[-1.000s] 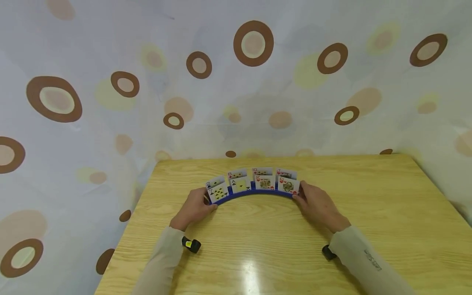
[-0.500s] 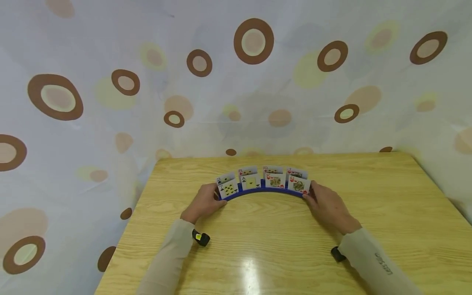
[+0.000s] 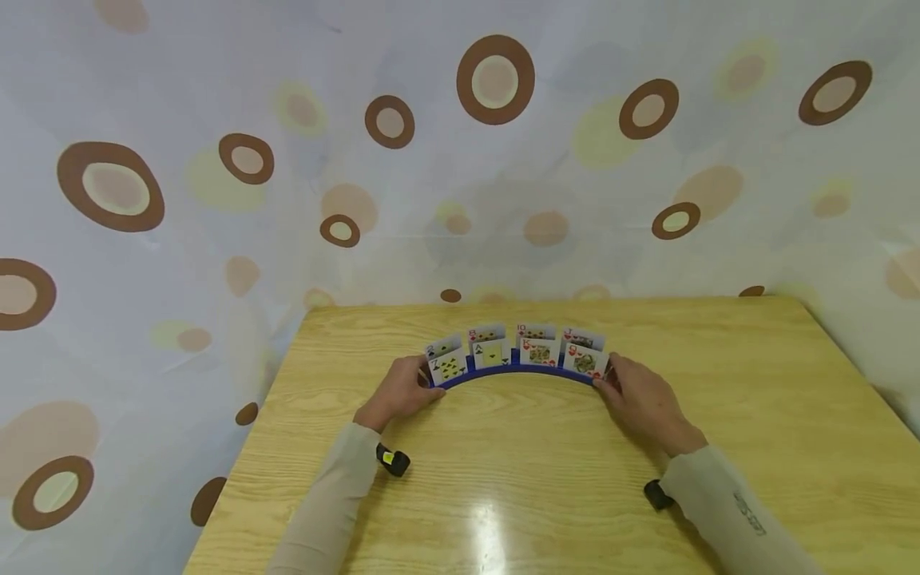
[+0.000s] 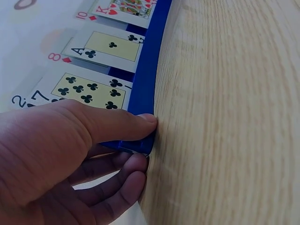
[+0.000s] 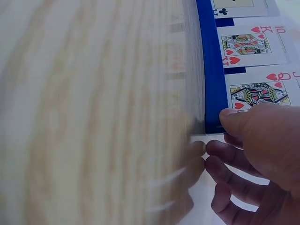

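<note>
Card holder (image 3: 514, 370), curved blue plastic: left hand (image 3: 398, 391), right hand (image 3: 643, 399) pinching ends.

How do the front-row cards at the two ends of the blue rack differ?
The seven of clubs is a black pip card beside the left hand; the queen of hearts is a red court card beside the right hand. Both stand face-out in the blue rack.
</note>
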{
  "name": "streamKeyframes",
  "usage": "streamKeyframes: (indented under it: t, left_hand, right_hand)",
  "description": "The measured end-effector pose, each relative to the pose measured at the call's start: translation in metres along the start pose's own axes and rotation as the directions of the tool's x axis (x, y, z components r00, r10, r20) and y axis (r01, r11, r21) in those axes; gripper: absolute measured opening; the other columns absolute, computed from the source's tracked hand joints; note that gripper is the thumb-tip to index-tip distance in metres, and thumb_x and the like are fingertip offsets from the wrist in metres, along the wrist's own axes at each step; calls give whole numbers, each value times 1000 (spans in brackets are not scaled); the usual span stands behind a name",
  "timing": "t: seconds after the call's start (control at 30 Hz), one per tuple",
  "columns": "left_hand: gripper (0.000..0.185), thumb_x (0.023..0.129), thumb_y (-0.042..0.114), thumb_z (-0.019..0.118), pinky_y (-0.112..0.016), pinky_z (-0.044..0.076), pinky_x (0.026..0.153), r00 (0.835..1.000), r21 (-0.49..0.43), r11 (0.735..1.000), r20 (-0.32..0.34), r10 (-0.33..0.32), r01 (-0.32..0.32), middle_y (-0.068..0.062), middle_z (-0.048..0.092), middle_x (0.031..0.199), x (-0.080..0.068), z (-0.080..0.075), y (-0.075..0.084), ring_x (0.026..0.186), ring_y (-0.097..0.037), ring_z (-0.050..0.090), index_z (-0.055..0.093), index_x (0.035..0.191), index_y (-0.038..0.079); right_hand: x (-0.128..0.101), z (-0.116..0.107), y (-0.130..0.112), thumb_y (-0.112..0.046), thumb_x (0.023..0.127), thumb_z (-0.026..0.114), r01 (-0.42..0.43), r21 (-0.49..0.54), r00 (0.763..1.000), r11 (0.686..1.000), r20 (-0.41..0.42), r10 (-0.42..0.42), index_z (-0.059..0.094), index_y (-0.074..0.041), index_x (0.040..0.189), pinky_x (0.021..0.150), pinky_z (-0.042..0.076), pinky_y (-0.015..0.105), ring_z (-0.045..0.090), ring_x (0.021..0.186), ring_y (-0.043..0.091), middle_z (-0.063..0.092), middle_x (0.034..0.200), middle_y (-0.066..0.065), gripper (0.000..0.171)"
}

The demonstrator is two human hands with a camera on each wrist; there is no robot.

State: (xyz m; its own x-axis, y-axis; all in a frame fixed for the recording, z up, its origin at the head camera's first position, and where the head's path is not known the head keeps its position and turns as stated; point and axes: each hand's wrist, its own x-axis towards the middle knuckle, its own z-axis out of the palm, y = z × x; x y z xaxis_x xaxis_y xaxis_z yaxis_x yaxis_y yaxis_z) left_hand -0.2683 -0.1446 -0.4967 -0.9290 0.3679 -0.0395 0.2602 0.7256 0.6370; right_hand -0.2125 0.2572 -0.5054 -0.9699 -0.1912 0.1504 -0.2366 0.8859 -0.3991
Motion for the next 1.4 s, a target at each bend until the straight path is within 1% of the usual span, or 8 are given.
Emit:
streamKeyframes:
  t: [0.23, 0.37, 0.67, 0.93, 1.1, 1.17, 1.3, 1.4]
  left_hand:
    - [46, 87, 20, 79, -34, 54, 79, 1000, -5, 1000, 7, 5, -5, -7, 66, 104, 0, 1, -1, 89, -16, 63, 61, 125, 2]
    - [46, 86, 22, 79, -35, 54, 79, 1000, 4, 1000, 13, 4, -4, -5, 66, 102, -1, 0, -1, 89, -16, 64, 61, 125, 4]
    - [45, 86, 21, 80, -36, 54, 81, 999, -55, 998, -36, 28, -30, -3, 65, 102, -4, 1, -6, 90, -16, 65, 61, 126, 10]
    - [38, 87, 19, 79, -35, 55, 81, 997, -55, 998, -63, 39, -42, -2, 67, 101, -5, 2, -6, 89, -16, 66, 65, 120, 9]
    - [34, 87, 20, 78, -36, 55, 82, 996, -56, 997, -69, 53, -57, -4, 67, 102, -4, 1, -7, 90, -18, 67, 66, 117, 9]
    - [34, 87, 20, 78, -36, 55, 82, 996, -56, 997, -70, 49, -53, -3, 67, 102, -4, 1, -7, 91, -18, 67, 66, 116, 9]
    - [32, 87, 20, 79, -35, 55, 82, 997, -59, 997, -72, 42, -46, -3, 67, 101, -5, 3, -9, 90, -16, 66, 66, 115, 9]
    - [32, 87, 20, 79, -35, 55, 81, 996, -65, 997, -77, 42, -47, -2, 67, 100, -6, 4, -8, 89, -15, 65, 66, 114, 9]
  right_hand:
    - [-3, 1, 2, -25, 100, 60, 2, 9, 1000, 1000, -30, -2, 54, -10, 100, 58, 43, 33, 52, 66, 15, 58, 81, 2, 17]
    - [-4, 2, 2, -25, 100, 60, -3, 23, 1000, 1000, -21, 3, 53, -10, 99, 58, 42, 33, 51, 66, 15, 57, 81, 1, 17]
    - [-4, -2, -1, -24, 100, 61, -22, 45, 1000, 999, 8, 22, 53, -9, 100, 57, 41, 34, 50, 65, 16, 56, 80, 2, 17]
    - [-5, -3, -2, -24, 99, 62, -21, 87, 1000, 996, 20, 19, 55, -10, 101, 60, 45, 34, 55, 69, 14, 59, 83, 0, 16]
    - [-5, -5, -2, -23, 99, 63, -18, 105, 1000, 994, 16, 16, 56, -10, 102, 58, 44, 33, 53, 66, 14, 58, 81, 0, 16]
    - [-5, -5, -2, -24, 99, 62, -28, 114, 1000, 993, 15, 27, 56, -8, 107, 60, 45, 34, 54, 68, 14, 59, 83, 1, 19]
    - [-9, -5, -3, -31, 98, 64, -70, 183, 997, 981, -4, 72, 52, -5, 123, 67, 51, 38, 60, 78, 17, 62, 93, 3, 38]
    - [-12, -6, -4, -36, 95, 67, -92, 255, 991, 962, -69, 113, 52, -6, 120, 72, 53, 39, 62, 83, 18, 62, 95, 4, 41]
